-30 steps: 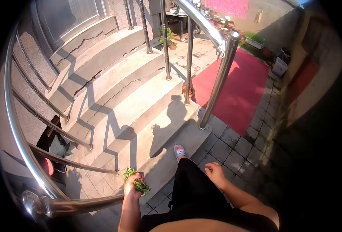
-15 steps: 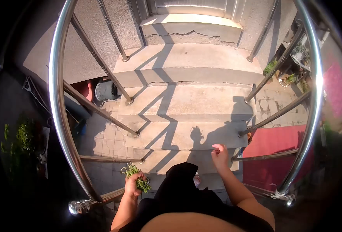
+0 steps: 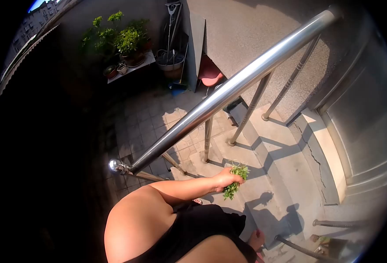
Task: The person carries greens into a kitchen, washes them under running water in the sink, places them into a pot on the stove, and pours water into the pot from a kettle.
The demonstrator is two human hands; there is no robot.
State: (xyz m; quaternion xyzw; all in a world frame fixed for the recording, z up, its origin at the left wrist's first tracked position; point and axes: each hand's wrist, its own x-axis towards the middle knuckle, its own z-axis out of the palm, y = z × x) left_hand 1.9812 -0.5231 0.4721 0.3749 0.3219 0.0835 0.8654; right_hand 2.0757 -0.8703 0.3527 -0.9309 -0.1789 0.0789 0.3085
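Note:
My left hand (image 3: 226, 179) is wrapped round a bunch of leafy green stems (image 3: 236, 182), whose leaves stick out above and below the fist. The bunch is held over the concrete steps (image 3: 285, 158), to the right of the metal handrail (image 3: 233, 90) and not touching it. Low in the view, beside the black clothing, my right hand (image 3: 257, 239) is partly visible and blurred; its fingers are too unclear to read.
A grey door (image 3: 364, 105) stands at the top of the steps. Beyond the rail are potted plants (image 3: 130, 41) on a white shelf (image 3: 134, 68), a basin (image 3: 170, 66), a red stool (image 3: 209, 72) and paving tiles (image 3: 138, 118). Railing posts (image 3: 207, 140) rise from the steps.
The view has swung left, so the left handrail now crosses the middle and the potted plants show. My left hand still grips the greens; my right hand is now lower and near the frame's bottom.

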